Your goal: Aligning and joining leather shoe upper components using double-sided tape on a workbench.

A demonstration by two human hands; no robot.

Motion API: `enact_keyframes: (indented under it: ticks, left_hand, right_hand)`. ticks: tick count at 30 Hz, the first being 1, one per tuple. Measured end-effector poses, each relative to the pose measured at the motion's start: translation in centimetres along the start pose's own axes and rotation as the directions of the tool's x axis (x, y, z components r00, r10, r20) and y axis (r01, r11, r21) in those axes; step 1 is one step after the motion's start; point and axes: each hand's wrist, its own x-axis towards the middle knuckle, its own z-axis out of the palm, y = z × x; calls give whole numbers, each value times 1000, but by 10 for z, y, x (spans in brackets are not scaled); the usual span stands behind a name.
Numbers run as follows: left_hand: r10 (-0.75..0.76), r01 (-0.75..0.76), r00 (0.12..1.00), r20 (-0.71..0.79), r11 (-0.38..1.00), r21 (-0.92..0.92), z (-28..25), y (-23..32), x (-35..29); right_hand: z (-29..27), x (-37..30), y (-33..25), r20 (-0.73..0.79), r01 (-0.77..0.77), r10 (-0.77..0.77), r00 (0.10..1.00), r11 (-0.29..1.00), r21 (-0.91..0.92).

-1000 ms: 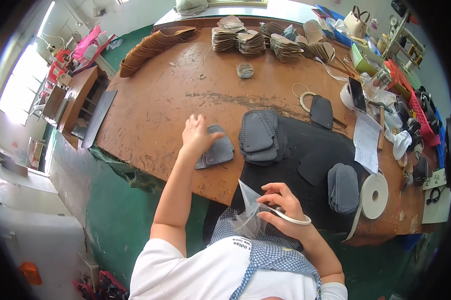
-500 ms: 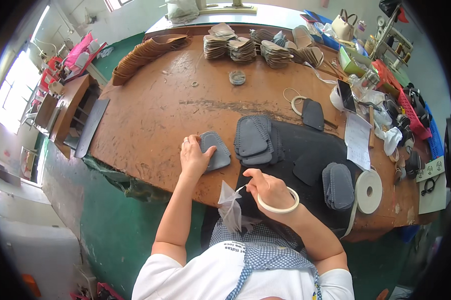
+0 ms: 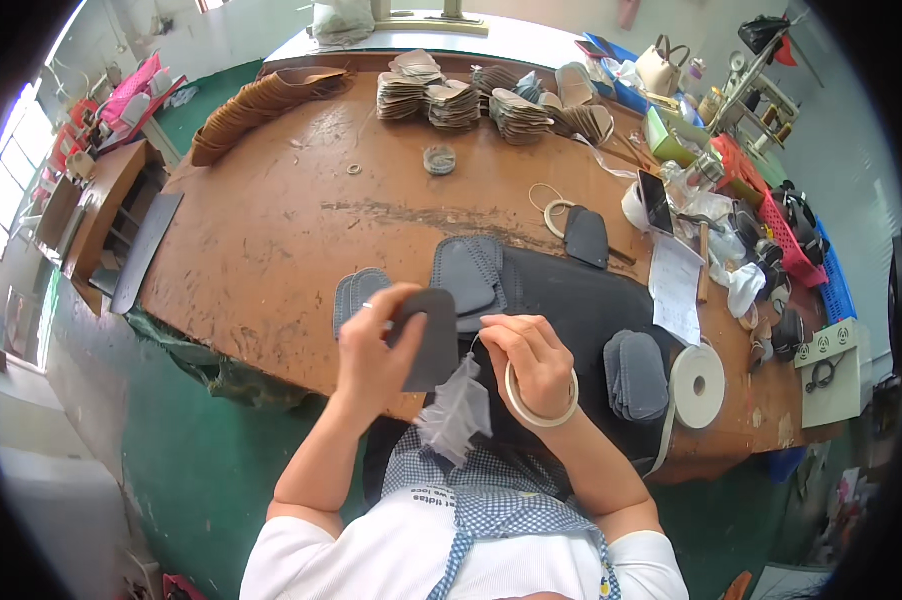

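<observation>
My left hand [image 3: 369,352] grips a dark grey rounded insole-like piece [image 3: 432,345], lifted above the table edge. My right hand [image 3: 533,358] has its fingertips pinched on a thin white strand, close to the piece. A cream ring, like a narrow tape roll [image 3: 563,412], sits round my right wrist. Crumpled translucent film [image 3: 458,410] hangs below the strand, between my hands. Behind the left hand lie a few similar grey pieces [image 3: 349,292]. Farther right is a stack of grey pieces with notched edges [image 3: 461,275], partly covered by the lifted piece.
Black sheet material [image 3: 561,295] drapes the table's front right. On it are a grey stack [image 3: 636,375] and a white tape roll [image 3: 697,388]. Insole stacks [image 3: 451,104] and a row of brown pieces [image 3: 261,110] stand at the back. A phone [image 3: 656,202] and baskets [image 3: 786,235] crowd the right.
My left hand has lifted a grey piece off the table and brought it right, towards my right hand. The film still hangs near the right fingers. The whole view has shifted slightly.
</observation>
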Motion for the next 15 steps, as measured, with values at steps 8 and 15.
enact_keyframes:
  ticks: [8, 15]
  left_hand:
    - [-139, 178, 970, 201, 965, -191, 49, -3, -25]
    - [-255, 306, 950, 178, 869, -388, 63, -29, -32]
  right_hand:
    - [12, -11, 16, 157, 32, -9, 988, 988, -150]
    - [9, -46, 7, 133, -49, 51, 990, 999, -14]
